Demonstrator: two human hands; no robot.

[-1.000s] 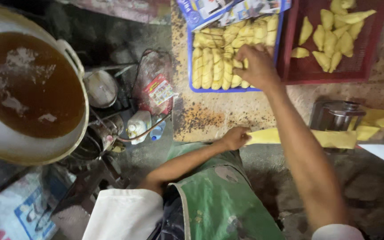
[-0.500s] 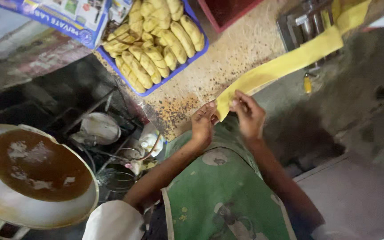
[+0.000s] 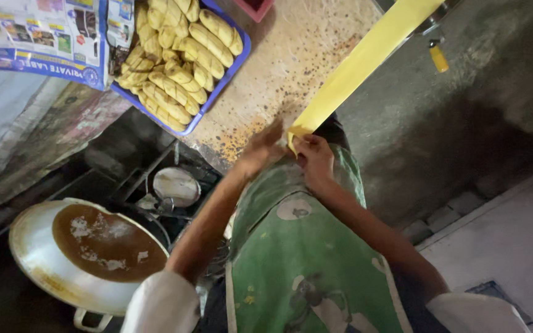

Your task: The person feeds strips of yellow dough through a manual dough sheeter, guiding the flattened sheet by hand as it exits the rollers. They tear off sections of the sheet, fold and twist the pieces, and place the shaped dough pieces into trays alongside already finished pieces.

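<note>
A long yellow dough strip runs from the upper right down to my hands. My right hand pinches the strip's near end. My left hand is blurred and touches the same end from the left, fingers curled at it. Both hands meet above the edge of a speckled stone counter, just in front of my green apron. A blue tray of several folded yellow dough pieces stands on the counter at the upper left.
A large wok of dark oil sits at the lower left on a stove. A small metal bowl lies beside it. A printed box is at the top left. A yellow-handled machine part hangs at the upper right.
The view has swung and closed in on my hands. Both hands still work the strip's near end, and the strip now rises more steeply toward the upper right.
</note>
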